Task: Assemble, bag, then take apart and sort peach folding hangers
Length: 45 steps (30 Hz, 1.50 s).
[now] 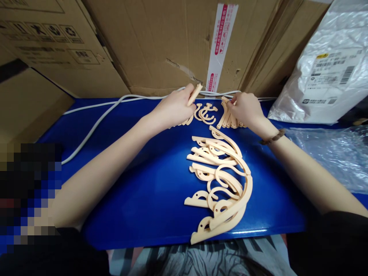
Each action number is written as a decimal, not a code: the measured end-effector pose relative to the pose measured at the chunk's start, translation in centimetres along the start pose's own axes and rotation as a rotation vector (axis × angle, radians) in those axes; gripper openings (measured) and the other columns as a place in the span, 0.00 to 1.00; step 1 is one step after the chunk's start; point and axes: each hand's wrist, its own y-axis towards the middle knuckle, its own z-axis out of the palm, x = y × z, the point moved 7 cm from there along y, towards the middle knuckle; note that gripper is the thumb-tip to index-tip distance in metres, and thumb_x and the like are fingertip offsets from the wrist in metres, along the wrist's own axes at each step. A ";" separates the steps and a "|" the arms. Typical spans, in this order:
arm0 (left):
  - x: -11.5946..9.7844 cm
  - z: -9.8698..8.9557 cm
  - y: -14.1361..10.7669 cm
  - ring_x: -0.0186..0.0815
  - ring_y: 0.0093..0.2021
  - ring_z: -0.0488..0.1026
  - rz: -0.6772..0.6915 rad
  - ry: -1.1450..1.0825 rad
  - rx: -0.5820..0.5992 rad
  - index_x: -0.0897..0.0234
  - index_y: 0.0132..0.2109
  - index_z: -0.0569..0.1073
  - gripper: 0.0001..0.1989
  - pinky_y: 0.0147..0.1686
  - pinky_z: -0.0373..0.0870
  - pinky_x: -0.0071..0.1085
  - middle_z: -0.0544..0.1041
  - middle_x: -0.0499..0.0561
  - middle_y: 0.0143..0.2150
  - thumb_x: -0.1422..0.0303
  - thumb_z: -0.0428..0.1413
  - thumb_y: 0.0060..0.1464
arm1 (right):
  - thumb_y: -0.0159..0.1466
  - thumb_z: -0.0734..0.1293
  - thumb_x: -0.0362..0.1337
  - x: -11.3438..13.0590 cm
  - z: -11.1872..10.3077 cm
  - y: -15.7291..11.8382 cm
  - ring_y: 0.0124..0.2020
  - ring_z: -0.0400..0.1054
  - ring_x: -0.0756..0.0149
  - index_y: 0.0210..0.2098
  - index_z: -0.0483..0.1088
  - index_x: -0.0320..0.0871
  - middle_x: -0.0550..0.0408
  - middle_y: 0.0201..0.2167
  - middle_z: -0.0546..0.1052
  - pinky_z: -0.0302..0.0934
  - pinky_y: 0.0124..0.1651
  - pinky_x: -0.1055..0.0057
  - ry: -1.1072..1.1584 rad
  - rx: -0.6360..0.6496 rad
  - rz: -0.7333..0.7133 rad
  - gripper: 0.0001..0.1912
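Note:
My left hand [176, 105] is closed around a short beige plastic hanger piece [196, 94], its end pointing up and right. Under that hand, part of a row of beige pieces [188, 120] shows; the rest is hidden. My right hand [247, 109] pinches at the upper end of the fanned beige hanger strips [225, 117] at the back; its fingertips are partly hidden. Between the hands lie several small beige hooks [207, 114]. Nearer me, curved hanger arms [227, 214] overlap in a loose pile, with ring-shaped hooks [228, 175] among them.
Everything rests on a blue table [138, 203]. Cardboard boxes [161, 34] stand along the back and left. A white cable [100, 124] runs across the left and rear. On the right are a white shipping bag [319, 84] and a clear plastic bag [330, 153].

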 end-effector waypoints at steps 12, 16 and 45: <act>0.2 0.1 0.1 0.43 0.36 0.73 0.042 0.013 -0.009 0.59 0.44 0.70 0.08 0.42 0.68 0.39 0.69 0.50 0.31 0.71 0.54 0.55 | 0.65 0.59 0.37 -0.5 -0.1 0.1 0.46 0.74 0.42 0.58 0.69 0.40 0.39 0.41 0.81 0.66 0.48 0.51 0.074 -0.060 -0.023 0.23; 0.2 0.3 0.0 0.43 0.37 0.73 0.010 -0.072 0.005 0.59 0.41 0.69 0.07 0.42 0.68 0.38 0.67 0.49 0.30 0.71 0.56 0.54 | 0.65 0.60 0.37 -0.7 0.3 0.2 0.47 0.74 0.43 0.55 0.72 0.42 0.40 0.41 0.81 0.66 0.47 0.52 0.070 -0.021 -0.030 0.21; -0.6 0.6 -0.3 0.35 0.29 0.71 -0.008 0.094 0.076 0.63 0.49 0.70 0.10 0.28 0.63 0.31 0.74 0.51 0.34 0.70 0.53 0.61 | 0.64 0.67 0.39 -0.1 -0.5 0.1 0.46 0.74 0.45 0.56 0.71 0.39 0.40 0.45 0.81 0.65 0.46 0.54 0.100 0.050 0.020 0.22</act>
